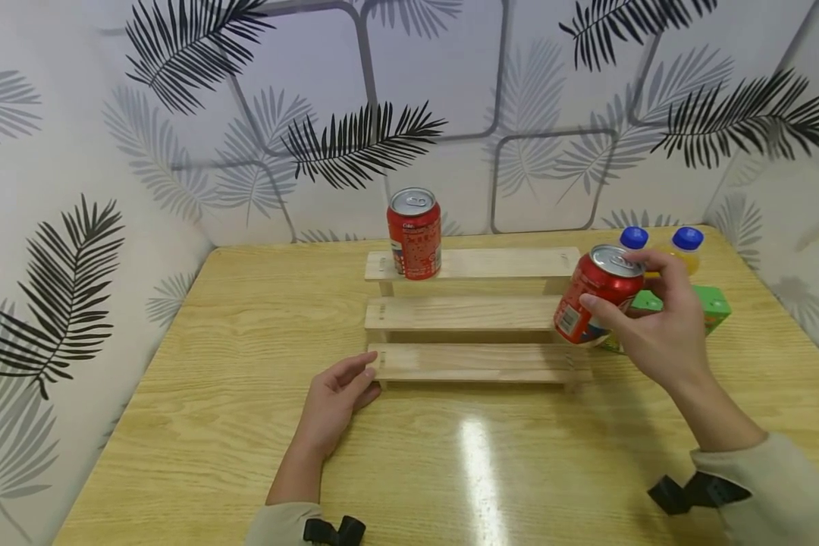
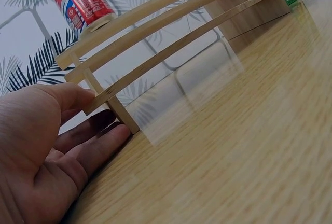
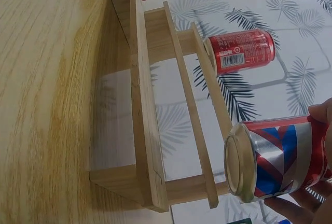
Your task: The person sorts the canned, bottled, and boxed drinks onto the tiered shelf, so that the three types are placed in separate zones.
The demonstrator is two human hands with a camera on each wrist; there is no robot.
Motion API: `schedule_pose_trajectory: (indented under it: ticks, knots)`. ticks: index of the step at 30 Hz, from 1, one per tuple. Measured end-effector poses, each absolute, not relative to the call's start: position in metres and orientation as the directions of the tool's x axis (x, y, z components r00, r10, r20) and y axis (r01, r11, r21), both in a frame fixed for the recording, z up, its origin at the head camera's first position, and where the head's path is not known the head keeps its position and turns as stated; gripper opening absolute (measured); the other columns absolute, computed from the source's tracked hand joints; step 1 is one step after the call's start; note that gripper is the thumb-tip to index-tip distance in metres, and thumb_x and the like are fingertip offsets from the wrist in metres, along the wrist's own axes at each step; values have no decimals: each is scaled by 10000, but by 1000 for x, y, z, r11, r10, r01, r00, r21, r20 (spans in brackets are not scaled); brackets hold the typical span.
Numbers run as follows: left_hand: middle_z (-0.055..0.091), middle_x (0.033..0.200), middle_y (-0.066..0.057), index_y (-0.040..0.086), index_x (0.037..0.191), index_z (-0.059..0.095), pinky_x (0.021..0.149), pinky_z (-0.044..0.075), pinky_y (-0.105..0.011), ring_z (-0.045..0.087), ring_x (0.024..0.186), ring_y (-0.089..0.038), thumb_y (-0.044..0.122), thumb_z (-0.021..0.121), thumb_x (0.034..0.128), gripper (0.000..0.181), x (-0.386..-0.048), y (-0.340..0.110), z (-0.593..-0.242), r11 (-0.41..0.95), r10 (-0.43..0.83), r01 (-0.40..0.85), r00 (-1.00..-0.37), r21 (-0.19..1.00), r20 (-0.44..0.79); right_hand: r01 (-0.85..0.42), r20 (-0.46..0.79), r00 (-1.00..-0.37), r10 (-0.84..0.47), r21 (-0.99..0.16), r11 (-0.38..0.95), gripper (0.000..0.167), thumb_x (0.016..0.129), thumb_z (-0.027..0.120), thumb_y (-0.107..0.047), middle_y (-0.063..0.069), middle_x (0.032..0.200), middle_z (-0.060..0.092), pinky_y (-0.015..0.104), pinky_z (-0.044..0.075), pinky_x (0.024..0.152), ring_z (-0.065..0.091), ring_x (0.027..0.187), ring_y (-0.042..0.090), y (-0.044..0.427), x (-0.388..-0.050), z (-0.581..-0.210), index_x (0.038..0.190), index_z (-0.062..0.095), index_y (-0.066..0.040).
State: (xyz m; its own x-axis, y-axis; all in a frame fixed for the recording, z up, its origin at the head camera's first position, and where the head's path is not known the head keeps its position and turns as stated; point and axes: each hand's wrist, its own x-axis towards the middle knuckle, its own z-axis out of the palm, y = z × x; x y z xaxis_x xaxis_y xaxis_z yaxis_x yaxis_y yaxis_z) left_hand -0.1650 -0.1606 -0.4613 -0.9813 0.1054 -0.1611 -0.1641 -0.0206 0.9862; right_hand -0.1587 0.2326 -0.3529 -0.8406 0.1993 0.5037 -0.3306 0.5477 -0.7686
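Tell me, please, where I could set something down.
Bare table lies left of the wooden rack and left hand, and before the rack. The shelves look bare except one can on top. Crowded at the rack's right: bottles, a green box, the right hand holding another can.

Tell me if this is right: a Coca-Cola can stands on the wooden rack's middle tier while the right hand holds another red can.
The tier is wrong: the head view shows the Coca-Cola can standing on the top tier of the wooden rack. The right hand does hold another red can.
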Motion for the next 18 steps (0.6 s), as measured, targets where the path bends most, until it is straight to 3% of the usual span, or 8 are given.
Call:
schedule_pose_trajectory:
  ticks: [9, 14, 18]
  knots:
    - [588, 1386, -134, 75, 1327, 637, 931, 599, -282, 639, 1182, -200, 115, 610, 1003, 328, -166, -161, -461, -33, 109, -167, -981, 985, -163, -365, 543, -819, 187, -744, 560, 652, 751, 850, -22, -205, 1183, 516, 33, 504, 632, 562, 941, 35, 222, -170, -347, 1325, 542, -53]
    - [588, 1387, -138, 66, 1330, 632, 929, 601, -282, 637, 1183, -197, 107, 607, 1003, 331, -166, -161, -462, -30, 110, -164, -981, 986, -160, -360, 556, -809, 190, -724, 589, 659, 746, 863, -60, -163, 1185, 534, 21, 482, 641, 546, 939, 33, 216, -175, -343, 1327, 552, -73]
    - [584, 1391, -145, 56, 1336, 626, 930, 600, -282, 637, 1175, -188, 95, 602, 1004, 335, -166, -160, -462, -31, 113, -164, -981, 986, -159, -373, 567, -804, 178, -714, 592, 653, 752, 863, -71, -51, 1224, 567, 22, 471, 654, 531, 949, 47, 212, -178, -338, 1327, 552, -64]
